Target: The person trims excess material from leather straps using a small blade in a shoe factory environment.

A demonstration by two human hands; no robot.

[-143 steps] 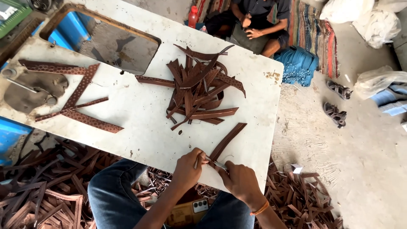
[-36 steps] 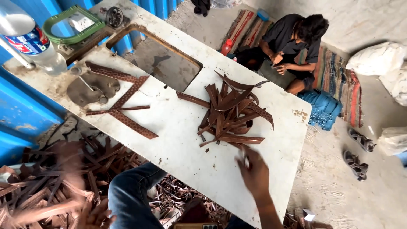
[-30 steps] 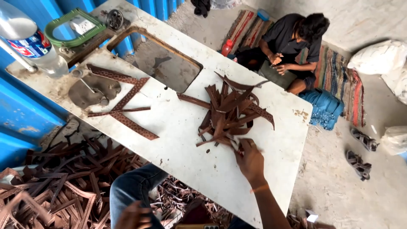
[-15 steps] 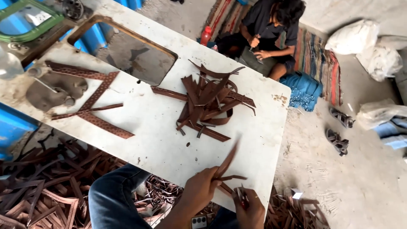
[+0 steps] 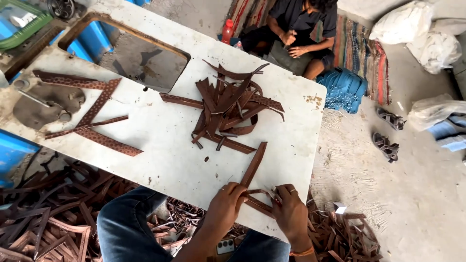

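head view looks down on a white bench (image 5: 160, 160) at its near edge, where both hands meet over a brown leather strip (image 5: 254, 165). the left hand (image 5: 225, 204) is closed around the strip's near end, pinning it flat so it cannot slide. the right hand (image 5: 290, 211) is curled shut on what looks like a small cutting tool, too hidden to name, set against the strip's lower branch. a pile of cut strips (image 5: 228, 104) lies mid-bench, within reach. offcuts (image 5: 43, 213) litter the floor. another person (image 5: 296, 34) sits beyond on a striped rug (image 5: 361, 53).
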